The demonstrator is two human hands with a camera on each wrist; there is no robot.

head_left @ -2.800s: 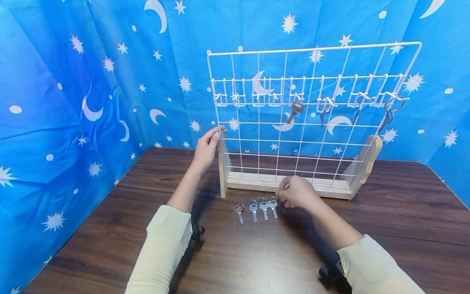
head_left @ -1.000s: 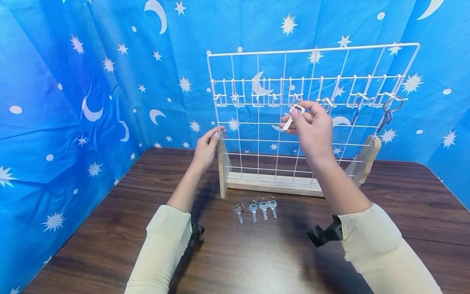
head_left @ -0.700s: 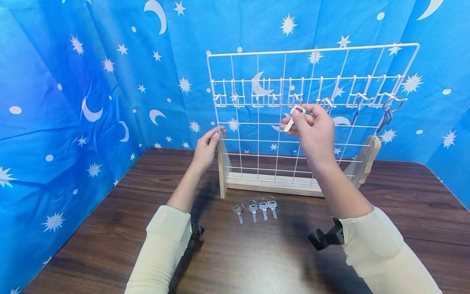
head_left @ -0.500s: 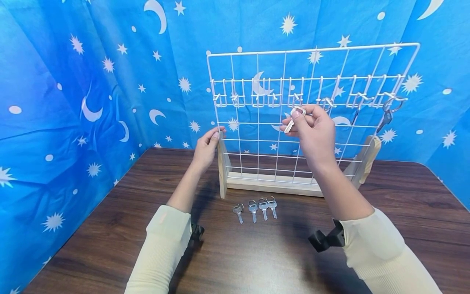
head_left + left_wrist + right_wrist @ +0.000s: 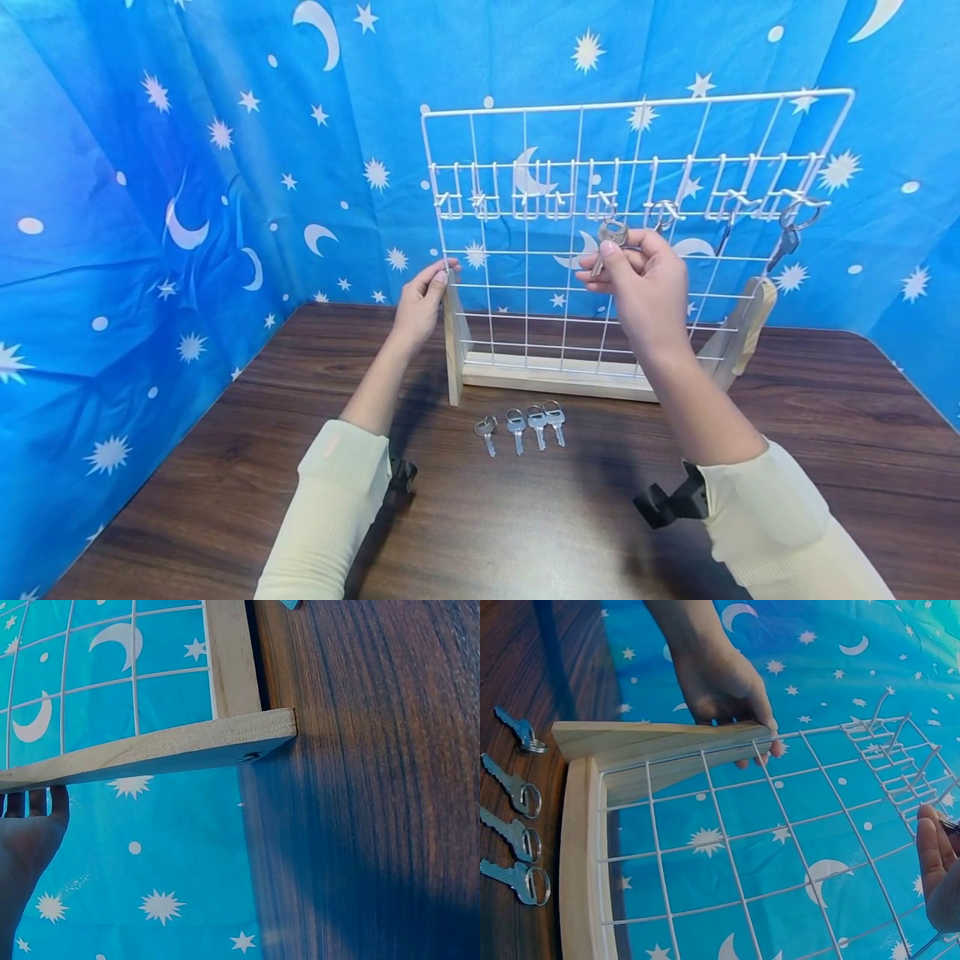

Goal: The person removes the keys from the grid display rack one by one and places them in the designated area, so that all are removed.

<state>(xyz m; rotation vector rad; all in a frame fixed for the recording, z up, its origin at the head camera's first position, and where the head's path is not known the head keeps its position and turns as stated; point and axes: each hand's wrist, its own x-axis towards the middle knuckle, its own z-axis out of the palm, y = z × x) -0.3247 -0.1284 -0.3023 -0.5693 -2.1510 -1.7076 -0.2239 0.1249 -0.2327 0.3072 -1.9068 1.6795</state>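
My left hand (image 5: pixel 422 307) grips the top of the left wooden upright (image 5: pixel 453 350) of a white wire grid rack; the right wrist view shows its fingers around the wood. Between thumb and fingers, my right hand (image 5: pixel 651 292) pinches a silver key (image 5: pixel 613 232) in front of the grid. The key's ring is up at a white hook near the middle of the hook row; whether it sits on that hook I cannot tell. To its right, several keys hang by rings, including a dark one (image 5: pixel 788 242) at the far right.
Several silver keys with rings, one being this key (image 5: pixel 515 422), lie on the brown wooden table (image 5: pixel 480 517) in front of the rack's wooden base (image 5: pixel 555 381). Hooks on the left half hold no keys. A blue star-and-moon cloth (image 5: pixel 360 92) hangs behind.
My right hand has risen from beside the table keys to the hook row, then lowered slightly while the pinched key tilted more upright. My left hand stays on the upright.
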